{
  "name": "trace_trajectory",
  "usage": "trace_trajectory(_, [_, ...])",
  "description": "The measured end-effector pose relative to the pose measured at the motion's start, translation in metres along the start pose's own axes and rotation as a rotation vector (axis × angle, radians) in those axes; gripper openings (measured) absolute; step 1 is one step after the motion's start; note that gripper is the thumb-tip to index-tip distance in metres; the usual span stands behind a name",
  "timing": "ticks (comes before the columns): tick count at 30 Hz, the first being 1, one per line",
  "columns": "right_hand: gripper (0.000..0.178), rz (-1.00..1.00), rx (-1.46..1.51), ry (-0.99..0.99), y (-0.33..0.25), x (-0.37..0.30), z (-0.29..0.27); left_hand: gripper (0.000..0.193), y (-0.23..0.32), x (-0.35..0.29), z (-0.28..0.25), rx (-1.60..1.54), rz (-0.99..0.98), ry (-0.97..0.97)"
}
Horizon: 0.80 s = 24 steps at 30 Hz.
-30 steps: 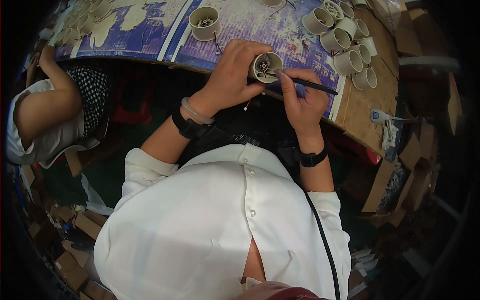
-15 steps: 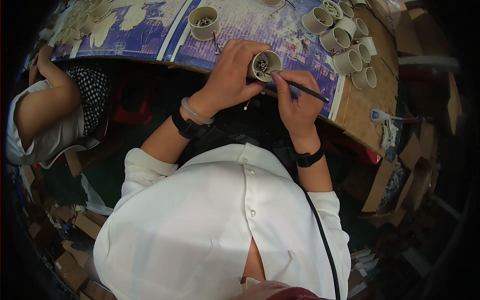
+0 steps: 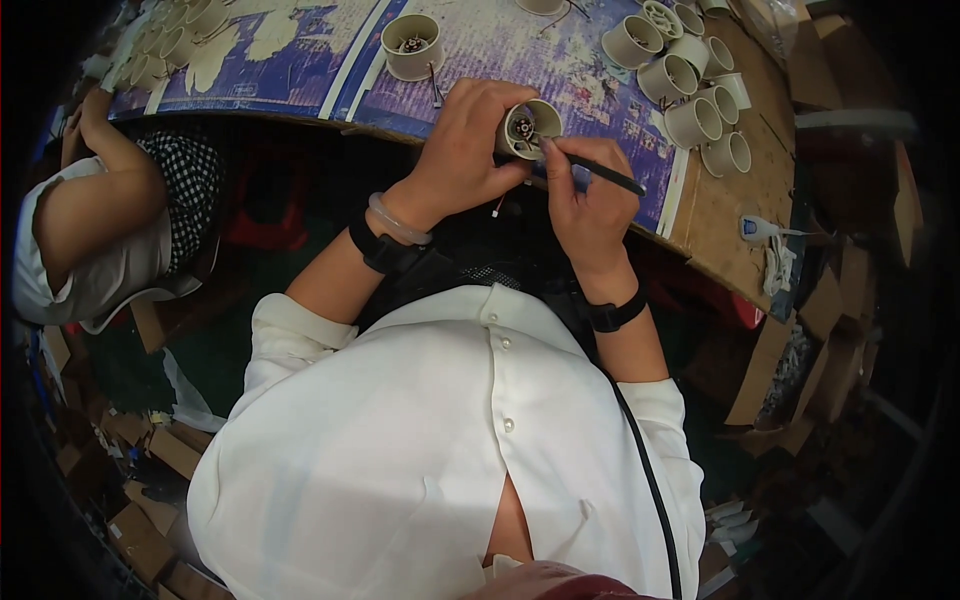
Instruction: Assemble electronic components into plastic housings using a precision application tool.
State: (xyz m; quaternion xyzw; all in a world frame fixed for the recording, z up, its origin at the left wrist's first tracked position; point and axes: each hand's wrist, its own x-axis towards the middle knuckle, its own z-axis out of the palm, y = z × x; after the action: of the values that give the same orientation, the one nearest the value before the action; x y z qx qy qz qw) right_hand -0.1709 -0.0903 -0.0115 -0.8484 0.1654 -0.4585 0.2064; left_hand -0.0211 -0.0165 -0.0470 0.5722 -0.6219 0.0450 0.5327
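At the table's front edge my left hand (image 3: pixel 465 150) is closed round a cream cylindrical housing (image 3: pixel 548 117), its open end facing me. Inside the housing sits a small round motor part with copper windings (image 3: pixel 524 128). A thin wire with a white connector (image 3: pixel 497 208) dangles below. My right hand (image 3: pixel 592 205) pinches a slim black tool (image 3: pixel 605 174), perhaps tweezers, tilted with its tip end at the housing's opening. The tip itself is too small to make out. Another housing (image 3: pixel 412 62) with a similar part inside stands on the table beyond my left hand.
Several cream housings (image 3: pixel 690 123) cluster at the right of the table (image 3: pixel 590 95), more (image 3: pixel 165 50) at the far left. A blue-and-white handled tool (image 3: pixel 757 229) lies near the right edge. Another person's arm (image 3: pixel 110 180) is at left. Cardboard boxes (image 3: pixel 760 370) stand on the right.
My right hand and the black tool have shifted slightly left, with the tool's rear end a little lower. My left hand keeps its hold on the housing.
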Motion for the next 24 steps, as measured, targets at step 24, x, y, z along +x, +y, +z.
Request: trace_trajectory(24, [0.009, 0.105, 0.148, -0.057, 0.011, -0.005, -0.009, 0.067, 0.001, 0.001, 0.001, 0.016, -0.006, -0.011])
